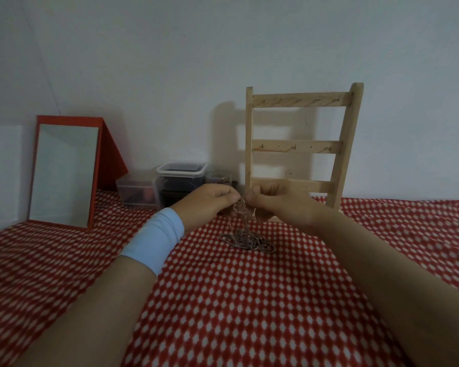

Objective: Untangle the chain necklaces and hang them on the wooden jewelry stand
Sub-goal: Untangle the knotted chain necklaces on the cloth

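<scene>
While the stand waits bare at the back, hooks empty, both hands work low: left hand and right hand each pinch the chains, which trail down into a knotted heap on the cloth. Untangling barely begun, nothing hung.

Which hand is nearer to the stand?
Right. The right hand is in front of the stand, at its bottom rail; the left hand is left of its left post. Both pinch the chains.
</scene>
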`<state>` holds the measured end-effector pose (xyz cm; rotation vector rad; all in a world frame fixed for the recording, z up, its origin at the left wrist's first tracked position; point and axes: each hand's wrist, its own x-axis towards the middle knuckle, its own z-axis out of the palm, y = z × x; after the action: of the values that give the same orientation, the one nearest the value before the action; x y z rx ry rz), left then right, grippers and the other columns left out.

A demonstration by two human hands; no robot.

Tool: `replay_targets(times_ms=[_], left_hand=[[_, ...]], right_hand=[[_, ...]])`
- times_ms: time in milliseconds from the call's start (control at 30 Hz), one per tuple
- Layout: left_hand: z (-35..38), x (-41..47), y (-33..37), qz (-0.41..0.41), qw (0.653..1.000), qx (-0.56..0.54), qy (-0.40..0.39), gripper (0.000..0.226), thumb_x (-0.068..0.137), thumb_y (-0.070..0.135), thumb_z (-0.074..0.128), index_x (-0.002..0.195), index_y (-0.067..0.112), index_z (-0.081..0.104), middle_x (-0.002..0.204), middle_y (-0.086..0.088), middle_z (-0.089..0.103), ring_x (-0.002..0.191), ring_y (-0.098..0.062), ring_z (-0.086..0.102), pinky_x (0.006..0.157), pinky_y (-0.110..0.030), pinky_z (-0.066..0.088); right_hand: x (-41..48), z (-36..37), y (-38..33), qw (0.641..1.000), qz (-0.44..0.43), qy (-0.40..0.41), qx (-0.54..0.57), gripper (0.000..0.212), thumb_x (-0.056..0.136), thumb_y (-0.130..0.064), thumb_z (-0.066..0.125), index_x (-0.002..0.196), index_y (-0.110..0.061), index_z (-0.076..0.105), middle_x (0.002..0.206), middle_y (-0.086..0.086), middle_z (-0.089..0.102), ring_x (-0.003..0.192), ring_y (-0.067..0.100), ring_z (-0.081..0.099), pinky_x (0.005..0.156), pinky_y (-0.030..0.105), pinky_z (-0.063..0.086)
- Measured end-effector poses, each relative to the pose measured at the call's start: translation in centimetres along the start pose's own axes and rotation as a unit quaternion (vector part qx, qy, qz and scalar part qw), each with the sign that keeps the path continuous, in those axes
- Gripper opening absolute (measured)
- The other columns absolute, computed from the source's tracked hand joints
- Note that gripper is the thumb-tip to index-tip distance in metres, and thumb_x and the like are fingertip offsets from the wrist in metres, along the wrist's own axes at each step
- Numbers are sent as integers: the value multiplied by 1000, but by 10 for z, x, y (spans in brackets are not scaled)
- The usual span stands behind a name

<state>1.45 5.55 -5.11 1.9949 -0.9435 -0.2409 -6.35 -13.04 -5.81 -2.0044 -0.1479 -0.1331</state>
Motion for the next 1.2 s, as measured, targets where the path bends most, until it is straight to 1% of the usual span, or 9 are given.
replay_targets(times_ms=[167,300,500,633,767,933,1000,1133,1200], left_hand=[[2,-1,-1,-21,996,75,-45,33,103,29,43,87,16,68,88,3,67,84,-8,61,86,-28,46],[-2,0,-4,-9,990,137,-38,15,98,26,54,93,25,68,93,10,68,89,-3,61,82,-19,45],[8,2,-2,6,997,-38,60,8,90,22,68,97,22,73,85,5,75,74,-1,69,72,-11,49],[6,2,-5,-7,997,-45,56,10,87,20,72,95,26,72,86,8,76,84,-1,70,84,-19,50],[1,0,-1,-1,999,-28,21,16,91,15,67,97,29,68,82,11,74,81,2,69,80,-16,49],[2,2,5,-29,997,49,43,18,81,15,77,92,27,70,85,5,73,82,-4,68,83,-19,51],[2,3,5,-67,996,18,61,14,80,19,78,92,23,74,83,6,74,80,-4,67,80,-18,51],[3,2,3,-168,969,-180,36,7,86,13,71,90,12,76,83,-2,75,70,-13,62,73,-25,50],[4,3,2,-195,961,-194,35,10,87,16,69,87,10,76,80,-5,73,71,-15,61,73,-29,49]], right_hand=[[-2,2,-2,1000,19,-12,3,24,103,-24,57,87,-16,74,78,-1,73,72,10,65,72,22,53],[-1,6,3,997,58,-10,47,23,102,-22,57,88,-13,73,75,0,70,65,11,62,67,24,53],[4,4,6,993,59,40,97,22,100,-23,61,98,-7,75,82,6,72,64,12,62,62,24,51],[1,3,5,998,24,25,59,22,102,-21,58,92,-10,74,87,9,76,67,13,65,66,23,54],[3,4,2,998,-2,18,-60,26,105,-28,53,93,-13,71,84,1,75,71,11,67,70,22,54],[5,11,8,999,13,26,-35,29,106,-29,50,90,-12,67,70,-3,68,65,13,63,69,30,53],[5,15,8,998,12,48,-24,33,107,-31,46,92,-8,65,70,0,65,64,14,62,67,30,53],[6,16,5,996,-13,77,-45,36,108,-31,45,91,-4,63,69,6,64,61,13,60,63,26,51],[6,16,5,995,-10,70,-65,39,108,-33,45,95,-2,64,79,17,69,65,15,63,66,30,55]])
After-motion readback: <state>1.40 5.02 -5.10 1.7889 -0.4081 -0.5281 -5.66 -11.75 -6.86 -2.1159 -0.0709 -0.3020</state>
